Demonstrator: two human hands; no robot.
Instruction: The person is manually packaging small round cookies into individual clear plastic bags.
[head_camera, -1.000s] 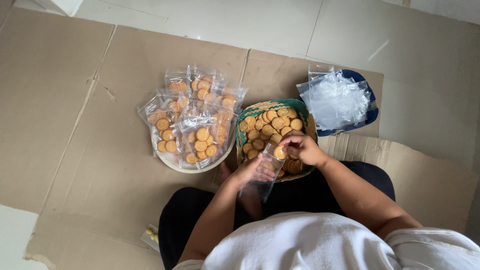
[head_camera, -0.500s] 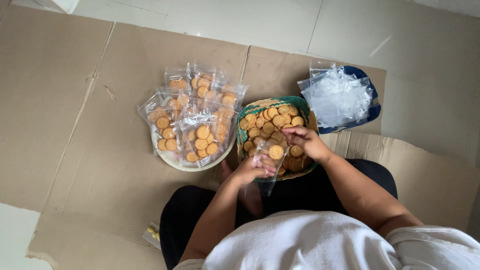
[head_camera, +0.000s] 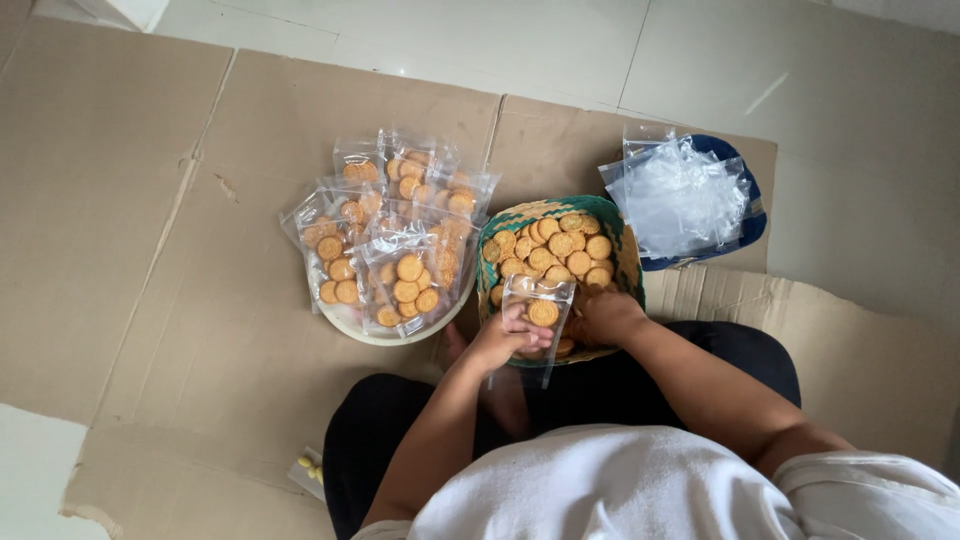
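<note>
The left hand (head_camera: 505, 338) pinches a clear bag (head_camera: 538, 305) holding one biscuit, at the basket's (head_camera: 628, 262) six o'clock. The right hand (head_camera: 605, 315) reaches among biscuits (head_camera: 555, 245), grip hidden. This looks like bag filling; another biscuit likely follows.

Bare cardboard (head_camera: 150, 260) lies open to the left and in front of the plate of filled bags (head_camera: 385, 245), so hands could pass there freely. The plate sits just beside the woven basket of biscuits (head_camera: 556, 258), leaving only a narrow gap between them. On the right, the blue bowl of empty clear bags (head_camera: 690, 200) crowds the basket's far side
</note>
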